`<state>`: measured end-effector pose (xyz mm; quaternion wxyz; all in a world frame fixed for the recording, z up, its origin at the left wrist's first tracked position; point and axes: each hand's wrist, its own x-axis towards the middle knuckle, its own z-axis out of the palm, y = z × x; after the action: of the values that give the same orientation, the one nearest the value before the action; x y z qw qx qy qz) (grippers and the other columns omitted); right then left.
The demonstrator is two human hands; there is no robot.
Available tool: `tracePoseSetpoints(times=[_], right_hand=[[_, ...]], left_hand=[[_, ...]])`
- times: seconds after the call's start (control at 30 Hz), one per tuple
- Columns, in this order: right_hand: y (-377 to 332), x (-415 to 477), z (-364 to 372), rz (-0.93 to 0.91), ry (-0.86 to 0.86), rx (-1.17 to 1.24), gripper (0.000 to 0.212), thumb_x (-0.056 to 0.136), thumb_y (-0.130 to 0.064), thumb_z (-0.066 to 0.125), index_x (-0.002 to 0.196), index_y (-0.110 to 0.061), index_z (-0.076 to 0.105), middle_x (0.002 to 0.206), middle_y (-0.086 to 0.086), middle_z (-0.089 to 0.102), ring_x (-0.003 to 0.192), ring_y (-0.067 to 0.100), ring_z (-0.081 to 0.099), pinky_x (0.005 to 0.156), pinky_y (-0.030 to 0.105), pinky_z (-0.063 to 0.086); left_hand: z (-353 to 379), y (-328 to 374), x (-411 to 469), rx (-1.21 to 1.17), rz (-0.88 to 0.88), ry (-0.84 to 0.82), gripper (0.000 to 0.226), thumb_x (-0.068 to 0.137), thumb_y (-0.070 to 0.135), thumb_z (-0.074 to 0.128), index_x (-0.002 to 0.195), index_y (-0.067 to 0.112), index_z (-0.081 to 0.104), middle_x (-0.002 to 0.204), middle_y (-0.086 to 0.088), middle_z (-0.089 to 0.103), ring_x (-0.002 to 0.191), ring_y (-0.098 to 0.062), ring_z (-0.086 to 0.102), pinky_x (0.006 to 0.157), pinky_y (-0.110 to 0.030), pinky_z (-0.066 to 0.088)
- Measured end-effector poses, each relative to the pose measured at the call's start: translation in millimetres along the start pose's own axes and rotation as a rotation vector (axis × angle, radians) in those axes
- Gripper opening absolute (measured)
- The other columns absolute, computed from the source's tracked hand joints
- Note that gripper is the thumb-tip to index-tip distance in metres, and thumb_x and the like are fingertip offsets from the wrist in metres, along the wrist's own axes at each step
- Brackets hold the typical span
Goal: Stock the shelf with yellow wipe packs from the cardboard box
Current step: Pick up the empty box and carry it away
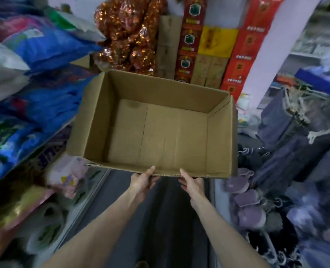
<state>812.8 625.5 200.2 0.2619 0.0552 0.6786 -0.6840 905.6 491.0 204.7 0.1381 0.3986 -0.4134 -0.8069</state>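
The left grip point(144, 180) and the right grip point(192, 183) are both pinching the near rim of the box point(160, 89), thumbs lying over the edge and fingers going underneath, so the box is hanging out ahead of the person above the aisle floor. It is showing only bare cardboard inside, with no yellow packs left in it; judging by that, the stocking is looking finished or close to it. A yellowish pack point(15, 206) is lying low on the left, but blur is keeping me from telling whether it is one of the wipe packs. Because only one edge is being held, the box is likely to tip away or buckle at that rim. Its left corner is also passing near the shelf point(62, 126) and could knock the blue packs point(50, 43) off. Printing is showing on the red cartons point(245, 55) behind and on a purple strip along the shelf edge, yet none of it is reading clearly.
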Motion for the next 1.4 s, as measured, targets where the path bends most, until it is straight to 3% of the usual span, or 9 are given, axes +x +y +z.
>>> tracePoseSetpoints(times=[0.13, 0.27, 0.43, 0.53, 0.83, 1.0, 1.1, 1.23, 1.4], right_hand=[[-45.2, 76.7, 30.7, -0.039, 0.070, 0.021, 0.017, 0.082, -0.026, 0.072, 0.081, -0.024, 0.055, 0.088, -0.006, 0.065, 0.088, 0.018, 0.066, 0.088, 0.036, 0.053], [-71.5, 146.9, 53.0, -0.042, 0.128, 0.014, 0.021, 0.080, -0.028, 0.074, 0.087, -0.023, 0.055, 0.097, -0.001, 0.066, 0.095, 0.021, 0.065, 0.090, 0.039, 0.053], [-105.0, 247.0, 88.4, 0.003, 0.119, 0.013, 0.057, 0.077, -0.036, 0.076, 0.123, -0.011, 0.054, 0.118, 0.003, 0.063, 0.103, 0.021, 0.063, 0.096, 0.040, 0.051], [-131.9, 311.4, 114.7, -0.009, 0.095, 0.039, 0.063, 0.079, -0.036, 0.074, 0.132, -0.016, 0.048, 0.126, 0.000, 0.059, 0.113, 0.023, 0.058, 0.101, 0.042, 0.046], [-195.4, 518.6, 179.9, 0.055, 0.084, -0.006, 0.057, 0.076, -0.039, 0.075, 0.124, -0.013, 0.056, 0.119, 0.001, 0.063, 0.110, 0.023, 0.060, 0.102, 0.043, 0.045], [-200.3, 604.6, 211.8, 0.135, 0.096, -0.046, 0.026, 0.074, -0.035, 0.078, 0.091, -0.026, 0.060, 0.107, -0.002, 0.067, 0.103, 0.023, 0.063, 0.100, 0.044, 0.047], [-199.9, 651.9, 233.6, 0.194, 0.116, -0.087, 0.030, 0.078, -0.031, 0.076, 0.100, -0.015, 0.063, 0.094, -0.003, 0.067, 0.092, 0.020, 0.065, 0.097, 0.043, 0.049], [-194.6, 717.3, 263.6, 0.284, 0.131, -0.132, 0.033, 0.084, -0.030, 0.070, 0.106, -0.008, 0.060, 0.089, 0.000, 0.060, 0.072, 0.007, 0.055, 0.083, 0.027, 0.044], [-190.4, 782.2, 294.4, 0.446, 0.167, -0.183, 0.045, 0.087, -0.029, 0.067, 0.119, 0.001, 0.057, 0.098, 0.006, 0.059, 0.085, 0.018, 0.051, 0.084, 0.028, 0.040]], left_hand=[[33.5, 52.1, 82.0, 0.065, -0.029, -0.071, 0.034, 0.091, 0.020, 0.061, 0.115, -0.003, 0.052, 0.064, -0.006, 0.066, 0.043, -0.009, 0.059, 0.046, -0.021, 0.041], [59.1, 86.3, 154.5, 0.090, -0.058, -0.082, 0.043, 0.089, 0.021, 0.063, 0.118, -0.008, 0.050, 0.084, -0.017, 0.062, 0.037, -0.008, 0.056, 0.037, -0.017, 0.040], [91.4, 132.8, 257.6, 0.089, -0.111, -0.143, 0.022, 0.091, 0.024, 0.060, 0.105, 0.006, 0.058, 0.086, -0.007, 0.067, 0.059, -0.009, 0.067, 0.052, -0.020, 0.050], [111.7, 164.4, 327.6, 0.097, -0.092, -0.133, 0.033, 0.090, 0.026, 0.062, 0.116, 0.006, 0.057, 0.089, -0.005, 0.069, 0.060, -0.006, 0.068, 0.047, -0.016, 0.050], [173.5, 239.6, 529.4, 0.091, -0.144, -0.032, 0.039, 0.085, 0.023, 0.068, 0.118, 0.006, 0.056, 0.095, -0.005, 0.071, 0.078, -0.015, 0.069, 0.051, -0.021, 0.052], [179.1, 256.7, 616.5, 0.104, -0.246, 0.007, 0.043, 0.085, 0.026, 0.067, 0.122, 0.006, 0.057, 0.100, -0.007, 0.070, 0.077, -0.013, 0.067, 0.055, -0.023, 0.048], [180.8, 263.6, 667.5, 0.099, -0.290, 0.021, 0.037, 0.088, 0.024, 0.064, 0.121, 0.009, 0.056, 0.097, -0.005, 0.069, 0.077, -0.011, 0.066, 0.055, -0.023, 0.046], [177.9, 271.5, 741.1, 0.103, -0.369, 0.054, 0.030, 0.089, 0.019, 0.063, 0.117, 0.008, 0.057, 0.091, -0.007, 0.069, 0.063, -0.010, 0.068, 0.052, -0.022, 0.045], [169.4, 274.8, 817.5, 0.108, -0.510, 0.113, 0.035, 0.089, 0.015, 0.063, 0.121, 0.003, 0.055, 0.092, -0.010, 0.067, 0.051, -0.008, 0.067, 0.042, -0.017, 0.048]])
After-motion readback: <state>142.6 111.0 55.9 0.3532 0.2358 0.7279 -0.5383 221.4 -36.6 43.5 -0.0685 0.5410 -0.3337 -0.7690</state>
